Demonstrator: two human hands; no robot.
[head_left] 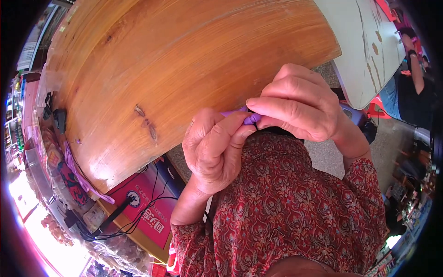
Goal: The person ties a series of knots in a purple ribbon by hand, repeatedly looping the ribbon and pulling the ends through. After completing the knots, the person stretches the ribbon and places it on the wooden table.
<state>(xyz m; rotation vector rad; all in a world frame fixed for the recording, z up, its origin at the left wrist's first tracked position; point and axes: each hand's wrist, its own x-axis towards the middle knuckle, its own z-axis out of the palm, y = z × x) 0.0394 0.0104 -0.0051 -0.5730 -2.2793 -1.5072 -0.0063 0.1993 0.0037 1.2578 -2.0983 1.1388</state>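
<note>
While both hands work close to the chest, the scene runs so:
Desk: the wooden desk (184,60) fills the view above the hands, its near edge just beyond them.
Left hand: the left hand (214,150), below that edge, pinches one end of a small purple piece (252,118).
Right hand: the right hand (297,108), curled narrow, grips the other end.
Purple piece: between the fingertips, off the desk.
Advice: I judge short, steady pinches near the tips work best.

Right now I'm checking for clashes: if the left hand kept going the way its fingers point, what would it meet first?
Most likely the right hand: the left hand points up and right, both already pinching the same small purple piece. Depth is hard to judge.
</note>
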